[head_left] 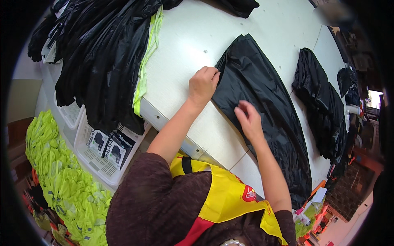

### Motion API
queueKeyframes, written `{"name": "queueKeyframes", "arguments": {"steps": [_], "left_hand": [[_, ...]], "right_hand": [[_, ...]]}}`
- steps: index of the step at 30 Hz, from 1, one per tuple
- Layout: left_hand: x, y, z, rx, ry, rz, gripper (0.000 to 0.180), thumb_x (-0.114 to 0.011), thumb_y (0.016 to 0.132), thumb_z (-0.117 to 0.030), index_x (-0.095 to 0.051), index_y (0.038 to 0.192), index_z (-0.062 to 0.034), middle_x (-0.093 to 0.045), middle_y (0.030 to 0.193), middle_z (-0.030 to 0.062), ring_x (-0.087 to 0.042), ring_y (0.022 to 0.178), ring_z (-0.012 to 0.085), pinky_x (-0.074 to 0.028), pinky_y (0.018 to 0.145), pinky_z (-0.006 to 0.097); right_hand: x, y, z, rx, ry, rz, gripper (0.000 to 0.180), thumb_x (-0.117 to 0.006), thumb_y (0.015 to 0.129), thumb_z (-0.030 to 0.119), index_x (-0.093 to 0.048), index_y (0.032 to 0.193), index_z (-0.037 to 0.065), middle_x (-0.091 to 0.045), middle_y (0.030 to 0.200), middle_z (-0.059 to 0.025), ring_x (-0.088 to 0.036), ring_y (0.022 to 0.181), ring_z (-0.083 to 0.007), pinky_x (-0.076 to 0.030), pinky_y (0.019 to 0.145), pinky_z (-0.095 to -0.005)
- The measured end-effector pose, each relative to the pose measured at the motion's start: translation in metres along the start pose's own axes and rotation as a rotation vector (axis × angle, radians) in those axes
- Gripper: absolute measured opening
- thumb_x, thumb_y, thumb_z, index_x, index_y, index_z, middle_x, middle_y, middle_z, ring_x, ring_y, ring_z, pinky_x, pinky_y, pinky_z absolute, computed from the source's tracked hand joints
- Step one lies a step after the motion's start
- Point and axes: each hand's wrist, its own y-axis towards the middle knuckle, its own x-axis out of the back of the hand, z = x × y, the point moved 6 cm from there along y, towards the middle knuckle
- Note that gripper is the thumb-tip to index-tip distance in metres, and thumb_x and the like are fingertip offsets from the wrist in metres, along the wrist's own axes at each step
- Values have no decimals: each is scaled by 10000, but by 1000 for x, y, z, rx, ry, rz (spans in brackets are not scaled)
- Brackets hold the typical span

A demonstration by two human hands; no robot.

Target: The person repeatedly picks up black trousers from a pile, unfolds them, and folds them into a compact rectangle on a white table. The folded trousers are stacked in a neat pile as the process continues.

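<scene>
A long piece of shiny black fabric (269, 94), apparently a folded garment, lies lengthwise on the white table (184, 45) in front of me. At its upper left edge, the fingers of my left hand (204, 86) are closed on the black fabric. My right hand (250, 123) is over the middle of the same piece, its thumb and fingers apart and slightly curled. Whether its fingertips touch the cloth I cannot tell.
Black garments with a yellow-green edge (147, 61) pile up at the left. Below them stand a white plastic basket (94, 164) with printed packages and a heap of yellow-green fabric (61, 176). More black fabric (318, 106) lies to the right.
</scene>
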Motion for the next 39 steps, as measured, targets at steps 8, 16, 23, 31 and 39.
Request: {"name": "queueKeyframes", "arguments": {"steps": [8,16,23,31,39], "left_hand": [[2,-11,-15,-178,93,-1,93,-632,720,-52,-549,705,-89,-552,682,56,-580,640,231,-479,526,319],[6,-17,-30,-270,134,17,105,-615,685,-24,-527,688,-82,-534,689,38,-554,608,207,-473,505,298],[23,-17,-27,-188,13,-80,106,-660,728,-50,-607,820,-53,-600,792,53,-583,614,208,-484,532,294],[38,6,-30,147,-297,34,212,-663,766,-62,-641,976,-45,-612,882,117,-586,604,199,-491,574,300],[39,-8,4,69,-185,118,204,-592,807,14,-647,1003,-3,-658,957,114,-618,829,194,-498,711,288]], "right_hand": [[-17,102,58,62,-256,-103,290,-667,779,270,-637,932,25,-628,898,-139,-589,790,-248,-473,720,-313],[-35,126,80,446,-795,-114,169,-695,709,246,-715,812,113,-486,1258,-170,-411,1142,-373,-357,940,-430],[-20,129,82,352,-160,-37,150,-662,779,206,-664,792,57,-550,1168,-134,-517,1005,-220,-415,802,-327],[-16,93,115,576,4,-118,147,-616,749,145,-629,711,3,-603,710,-128,-568,674,-289,-449,635,-365],[-24,64,123,805,69,-190,154,-645,657,174,-634,628,23,-607,670,-146,-580,664,-333,-473,616,-406]]}}
